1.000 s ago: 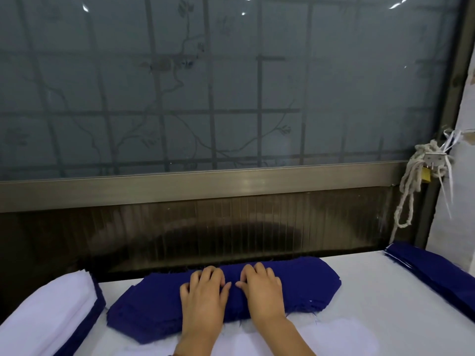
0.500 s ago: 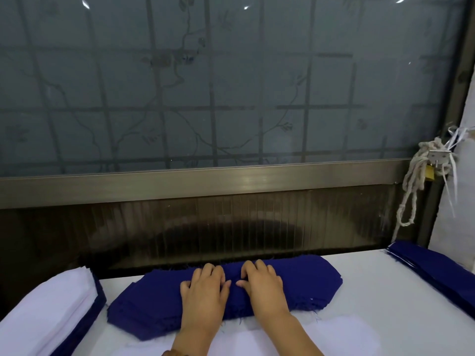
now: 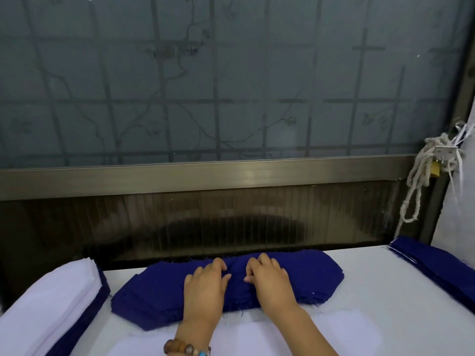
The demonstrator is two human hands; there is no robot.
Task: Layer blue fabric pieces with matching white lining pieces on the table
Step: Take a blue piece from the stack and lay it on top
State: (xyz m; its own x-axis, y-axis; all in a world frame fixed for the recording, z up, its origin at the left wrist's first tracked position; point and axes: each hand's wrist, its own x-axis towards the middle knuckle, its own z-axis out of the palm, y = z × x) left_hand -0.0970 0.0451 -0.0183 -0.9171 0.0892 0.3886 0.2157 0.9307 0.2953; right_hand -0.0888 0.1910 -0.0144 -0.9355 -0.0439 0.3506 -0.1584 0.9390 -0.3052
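A thick stack of dark blue fabric pieces [image 3: 308, 278] lies across the white table [image 3: 390, 286] near its far edge. My left hand [image 3: 205, 286] and my right hand [image 3: 270, 281] rest on the middle of the stack, close together. Their fingertips and thumbs are curled and pinch the top blue layer, which bunches into a small ridge between them. White lining pieces [image 3: 347, 330] lie flat on the table just in front of the blue stack, partly under my forearms.
A pile of white lining [image 3: 51, 304] sits on blue pieces [image 3: 84, 325] at the left edge. Another blue stack [image 3: 437, 265] lies at the right. Behind the table are a dark panel and a frosted window; a rope with a padlock [image 3: 424, 176] hangs at the right.
Both hands lay flat on the blue stack before; now their fingers have curled and drawn the top layer inward. The camera has tilted slightly.
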